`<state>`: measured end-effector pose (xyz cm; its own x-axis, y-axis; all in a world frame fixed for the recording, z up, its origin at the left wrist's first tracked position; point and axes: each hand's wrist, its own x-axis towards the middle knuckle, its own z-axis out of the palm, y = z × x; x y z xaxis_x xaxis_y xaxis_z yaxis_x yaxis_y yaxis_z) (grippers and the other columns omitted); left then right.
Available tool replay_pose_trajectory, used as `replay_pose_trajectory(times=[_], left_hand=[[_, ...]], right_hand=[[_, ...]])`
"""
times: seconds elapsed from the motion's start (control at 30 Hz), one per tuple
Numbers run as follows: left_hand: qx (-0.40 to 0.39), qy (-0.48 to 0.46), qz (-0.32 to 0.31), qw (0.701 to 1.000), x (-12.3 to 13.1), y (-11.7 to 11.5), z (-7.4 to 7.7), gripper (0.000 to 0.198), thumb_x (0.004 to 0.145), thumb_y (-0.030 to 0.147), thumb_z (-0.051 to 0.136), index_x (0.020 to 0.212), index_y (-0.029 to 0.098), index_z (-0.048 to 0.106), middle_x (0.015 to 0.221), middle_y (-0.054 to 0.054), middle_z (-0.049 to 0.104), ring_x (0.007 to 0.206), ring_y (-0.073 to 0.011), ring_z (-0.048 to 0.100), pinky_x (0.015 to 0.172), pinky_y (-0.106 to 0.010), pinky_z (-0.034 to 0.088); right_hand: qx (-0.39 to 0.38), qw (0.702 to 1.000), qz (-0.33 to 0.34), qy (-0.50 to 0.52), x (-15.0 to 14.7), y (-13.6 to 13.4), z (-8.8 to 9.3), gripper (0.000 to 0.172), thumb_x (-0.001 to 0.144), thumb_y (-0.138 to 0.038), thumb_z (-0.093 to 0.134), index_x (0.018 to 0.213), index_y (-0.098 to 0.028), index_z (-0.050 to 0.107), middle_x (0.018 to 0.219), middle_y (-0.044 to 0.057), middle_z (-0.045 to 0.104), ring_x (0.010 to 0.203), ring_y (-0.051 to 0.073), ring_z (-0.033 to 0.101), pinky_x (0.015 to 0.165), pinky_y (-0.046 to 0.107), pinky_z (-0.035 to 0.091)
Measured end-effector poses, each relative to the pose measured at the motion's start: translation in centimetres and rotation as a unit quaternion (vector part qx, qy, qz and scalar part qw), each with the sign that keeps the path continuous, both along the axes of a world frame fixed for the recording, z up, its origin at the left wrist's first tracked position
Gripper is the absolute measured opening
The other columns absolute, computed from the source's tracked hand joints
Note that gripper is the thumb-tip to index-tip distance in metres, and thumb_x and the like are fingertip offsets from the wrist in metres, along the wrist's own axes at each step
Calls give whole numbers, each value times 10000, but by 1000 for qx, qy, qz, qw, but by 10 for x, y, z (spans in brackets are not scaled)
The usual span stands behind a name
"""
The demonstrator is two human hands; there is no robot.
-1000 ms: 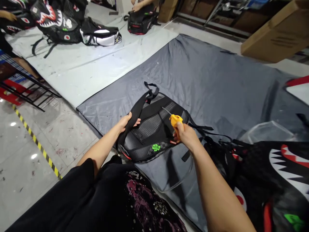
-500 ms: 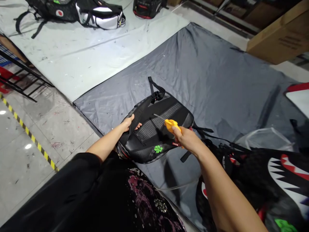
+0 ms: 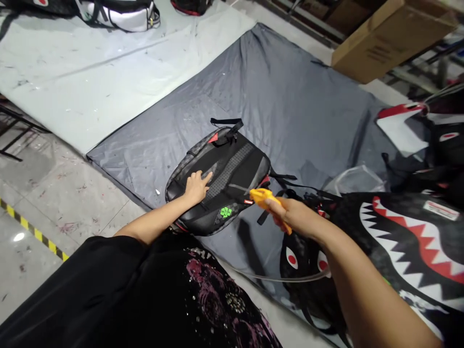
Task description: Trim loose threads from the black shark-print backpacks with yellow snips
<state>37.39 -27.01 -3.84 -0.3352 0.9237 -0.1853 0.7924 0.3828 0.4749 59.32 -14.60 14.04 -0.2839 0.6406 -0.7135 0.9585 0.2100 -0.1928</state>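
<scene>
A black backpack lies on the grey sheet with its padded back panel and straps facing up. Green badges mark its near side. My left hand rests on the panel with fingers stretched out, holding nothing. My right hand is wrapped round a yellow air blow gun. The gun's thin metal nozzle points left over the backpack's right part; whether it touches the fabric I cannot tell.
Shark-mouth backpacks crowd the right side. A clear hose curves along the near edge of the grey sheet. A cardboard box stands at the back right, and a white-and-black bag lies on the pale sheet.
My left hand has let go of the shoulder strap and now lies on the back panel. The strap has shifted toward the far side. The blow gun stays in my right hand; the camera view has turned right.
</scene>
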Motion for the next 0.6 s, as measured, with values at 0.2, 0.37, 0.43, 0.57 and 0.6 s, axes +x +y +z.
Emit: replay_pose_trajectory(times=[0.2, 0.37, 0.43, 0.57, 0.6], left_hand=[[55, -17, -124, 991, 58, -44, 24, 708, 880, 429, 592, 1498, 227, 314, 1608, -170, 151, 1438, -342, 224, 1110, -513, 298], [-51, 17, -174, 983, 102, -66, 18, 913, 724, 298, 779, 1501, 184, 314, 1569, -214, 254, 1347, -379, 356, 1034, -509, 384], [-30, -23, -119, 992, 97, -61, 15, 754, 800, 245, 688, 1479, 189, 364, 1510, -201, 370, 1296, -360, 420, 1020, -491, 400], [-15, -354, 51, 934, 66, -47, 6, 457, 928, 337, 497, 1367, 208, 499, 1163, -147, 660, 988, -240, 634, 866, -375, 502], [-34, -431, 88, 898, 58, -45, 4, 438, 951, 380, 446, 1345, 200, 508, 1032, -132, 699, 845, -209, 659, 775, -345, 523]], right_hand=[[63, 994, -18, -87, 22, -1, 4, 445, 978, -517, 329, 925, -153, 579, 654, 81, 654, 477, 158, 587, 487, 265, 407], [61, 995, -34, -65, 52, -16, 8, 423, 961, -518, 350, 818, -179, 558, 597, 61, 632, 445, 162, 569, 448, 260, 399], [21, 999, -34, -15, 67, -26, 11, 422, 946, -527, 365, 754, -193, 536, 573, 60, 627, 450, 166, 570, 445, 261, 408], [-17, 998, -59, 27, 98, -51, 9, 425, 929, -548, 366, 711, -211, 506, 548, 48, 615, 425, 165, 563, 411, 259, 400], [6, 997, -75, 16, 104, -57, 7, 423, 931, -545, 359, 712, -212, 502, 536, 46, 607, 414, 166, 557, 404, 261, 397]])
